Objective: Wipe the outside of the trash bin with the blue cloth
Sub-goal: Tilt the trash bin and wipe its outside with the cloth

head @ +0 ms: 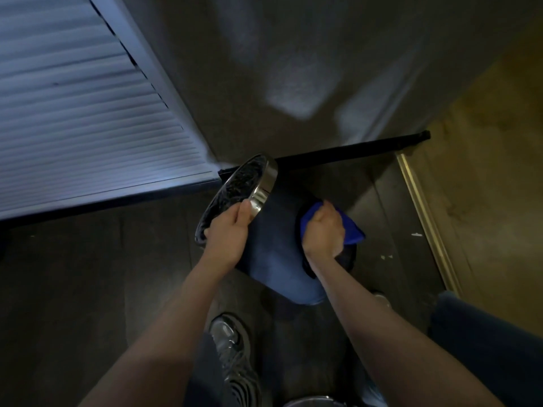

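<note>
A dark trash bin (273, 230) with a shiny metal rim is tilted off the floor, its open mouth facing up and to the left, a black liner inside. My left hand (227, 233) grips the metal rim at its near edge, thumb on the outside. My right hand (323, 230) holds a bunched blue cloth (351, 227) and presses it against the bin's right side, near the bottom end. Part of the cloth is hidden under my hand.
A louvred door (88, 113) stands at the left and a grey wall (293, 69) behind, with a dark baseboard. My shoe (229, 348) is on the dark floor below the bin. A metal threshold strip (426, 221) and wood floor lie right.
</note>
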`<action>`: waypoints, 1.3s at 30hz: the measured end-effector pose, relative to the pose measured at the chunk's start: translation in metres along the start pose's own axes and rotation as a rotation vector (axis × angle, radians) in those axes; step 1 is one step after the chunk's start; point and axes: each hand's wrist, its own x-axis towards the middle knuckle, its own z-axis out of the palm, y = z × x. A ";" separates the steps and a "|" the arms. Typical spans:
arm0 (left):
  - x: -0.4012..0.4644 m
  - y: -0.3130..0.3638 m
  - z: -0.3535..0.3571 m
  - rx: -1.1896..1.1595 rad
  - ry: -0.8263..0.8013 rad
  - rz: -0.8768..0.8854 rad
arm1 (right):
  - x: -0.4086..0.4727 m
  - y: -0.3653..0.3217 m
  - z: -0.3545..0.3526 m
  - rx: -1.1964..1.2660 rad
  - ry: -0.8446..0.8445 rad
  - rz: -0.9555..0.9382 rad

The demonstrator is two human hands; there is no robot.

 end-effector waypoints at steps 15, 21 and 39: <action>-0.004 0.000 -0.003 -0.054 -0.029 -0.087 | -0.070 -0.063 0.012 -0.037 0.061 -0.629; -0.015 -0.009 -0.003 -0.019 -0.011 0.001 | 0.051 -0.122 0.009 -0.045 -0.471 -0.230; 0.004 -0.017 -0.012 -0.004 0.062 -0.040 | -0.043 0.009 0.018 0.030 0.109 -0.596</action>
